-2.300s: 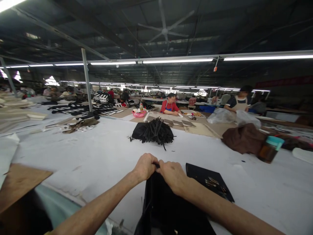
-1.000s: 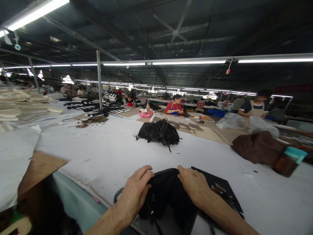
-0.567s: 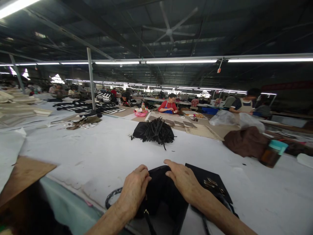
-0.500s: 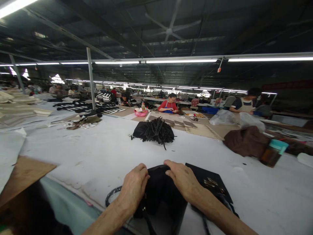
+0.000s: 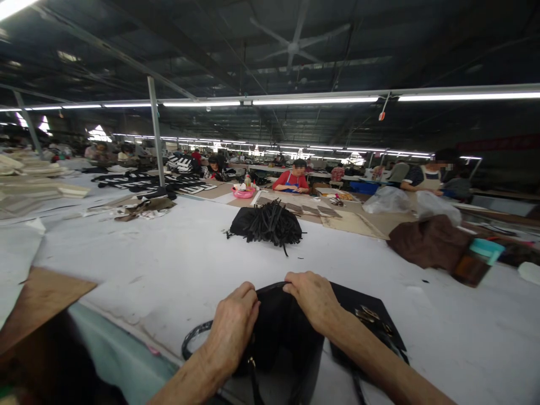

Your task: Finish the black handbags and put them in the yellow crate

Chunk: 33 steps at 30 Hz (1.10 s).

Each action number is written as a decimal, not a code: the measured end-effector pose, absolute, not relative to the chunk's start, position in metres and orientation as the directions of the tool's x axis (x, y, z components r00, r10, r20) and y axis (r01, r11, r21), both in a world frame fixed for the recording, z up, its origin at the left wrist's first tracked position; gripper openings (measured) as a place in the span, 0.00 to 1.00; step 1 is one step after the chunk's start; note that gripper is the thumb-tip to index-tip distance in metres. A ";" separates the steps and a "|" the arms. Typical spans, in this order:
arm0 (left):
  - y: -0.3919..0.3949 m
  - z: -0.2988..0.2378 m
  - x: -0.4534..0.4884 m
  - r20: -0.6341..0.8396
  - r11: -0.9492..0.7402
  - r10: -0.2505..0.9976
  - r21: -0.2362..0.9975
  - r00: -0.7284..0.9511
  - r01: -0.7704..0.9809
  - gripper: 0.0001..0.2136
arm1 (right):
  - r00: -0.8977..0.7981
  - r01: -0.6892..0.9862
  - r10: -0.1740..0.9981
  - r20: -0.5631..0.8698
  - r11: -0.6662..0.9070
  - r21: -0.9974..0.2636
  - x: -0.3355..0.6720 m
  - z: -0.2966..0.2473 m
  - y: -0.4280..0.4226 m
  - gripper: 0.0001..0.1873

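Bag: your black bag (image 5: 278, 332) sits at the near edge of the table (image 5: 169, 264), right in front of you.
Left hand: your left hand (image 5: 232, 326) is closed on the bag's left side.
Right hand: your right hand (image 5: 314, 298) grips its top rim, near the left one.
Beside it: a flat black board (image 5: 363, 306) with metal bits lies under your right arm.
Middle of the table: a pile of black strips (image 5: 270, 225).

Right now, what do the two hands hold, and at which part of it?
Both hold the black bag by its upper rim. The left hand grips the left side of the rim, and the right hand grips the right side.
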<state>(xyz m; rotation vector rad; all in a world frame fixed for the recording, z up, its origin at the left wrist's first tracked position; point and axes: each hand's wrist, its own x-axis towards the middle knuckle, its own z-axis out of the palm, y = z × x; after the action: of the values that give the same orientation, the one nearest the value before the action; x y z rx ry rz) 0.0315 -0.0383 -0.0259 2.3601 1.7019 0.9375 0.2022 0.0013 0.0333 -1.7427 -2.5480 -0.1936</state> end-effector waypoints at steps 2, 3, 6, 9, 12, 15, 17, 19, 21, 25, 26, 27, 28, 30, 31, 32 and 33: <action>-0.037 -0.029 0.032 0.450 -0.392 0.871 0.391 0.199 0.833 0.10 | -0.358 0.933 0.927 0.107 0.351 0.084 0.202 0.033 0.002 0.12; -0.036 -0.030 0.032 0.458 -0.393 0.867 0.386 0.197 0.835 0.10 | -0.356 0.933 0.929 0.104 0.348 0.086 0.202 0.033 0.002 0.12; -0.037 -0.031 0.033 0.456 -0.362 0.875 0.392 0.163 0.845 0.07 | -0.360 0.932 0.927 0.103 0.353 0.087 0.202 0.033 0.003 0.12; -0.038 -0.028 0.033 0.406 -0.299 0.908 0.447 0.107 0.843 0.05 | -0.378 0.925 0.917 0.124 0.370 0.083 0.203 0.031 0.006 0.12; -0.035 -0.019 0.031 0.332 -0.208 0.943 0.534 0.023 0.820 0.13 | -0.389 0.921 0.912 0.130 0.383 0.073 0.205 0.030 0.009 0.11; -0.028 -0.007 0.029 0.207 -0.134 0.978 0.538 0.024 0.832 0.13 | -0.392 0.920 0.912 0.117 0.387 0.066 0.206 0.031 0.010 0.12; -0.023 0.000 0.027 0.133 -0.122 0.989 0.518 0.061 0.846 0.08 | -0.393 0.920 0.913 0.109 0.388 0.062 0.206 0.032 0.010 0.13; -0.019 0.005 0.027 0.105 -0.122 0.991 0.529 0.078 0.840 0.08 | -0.398 0.917 0.911 0.108 0.393 0.061 0.206 0.034 0.009 0.14; -0.018 0.006 0.027 0.102 -0.112 0.993 0.564 0.065 0.818 0.08 | -0.407 0.913 0.906 0.117 0.401 0.068 0.207 0.034 0.009 0.14; -0.021 0.004 0.028 0.108 -0.102 0.993 0.625 0.043 0.774 0.09 | -0.446 0.894 0.883 0.143 0.435 0.105 0.209 0.030 0.010 0.14; -0.022 0.003 0.028 0.110 -0.104 0.993 0.629 0.044 0.770 0.09 | -0.479 0.878 0.864 0.155 0.465 0.118 0.209 0.028 0.011 0.13; -0.024 0.003 0.029 0.115 -0.110 0.992 0.631 0.048 0.768 0.09 | -0.519 0.855 0.839 0.164 0.503 0.128 0.209 0.026 0.012 0.13; -0.025 0.003 0.030 0.124 -0.119 0.991 0.629 0.052 0.768 0.09 | -0.562 0.827 0.809 0.172 0.545 0.136 0.207 0.025 0.012 0.13; -0.027 0.002 0.032 0.151 -0.139 0.987 0.618 0.057 0.774 0.09 | -0.631 0.775 0.754 0.180 0.614 0.145 0.202 0.023 0.012 0.13; -0.028 0.002 0.033 0.166 -0.150 0.984 0.610 0.060 0.778 0.09 | -0.663 0.749 0.729 0.171 0.648 0.142 0.198 0.023 0.011 0.13; -0.028 0.001 0.034 0.181 -0.161 0.982 0.603 0.063 0.781 0.09 | -0.697 0.717 0.699 0.159 0.685 0.134 0.194 0.024 0.010 0.13; -0.028 0.000 0.034 0.194 -0.171 0.979 0.601 0.065 0.781 0.09 | -0.728 0.685 0.670 0.144 0.719 0.117 0.190 0.024 0.008 0.13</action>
<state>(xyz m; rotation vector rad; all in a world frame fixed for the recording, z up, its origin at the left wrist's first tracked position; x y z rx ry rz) 0.0338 -0.0282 0.0001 2.0117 1.7605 0.8161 0.1902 0.0084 0.0245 -1.1167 -2.8278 -0.2483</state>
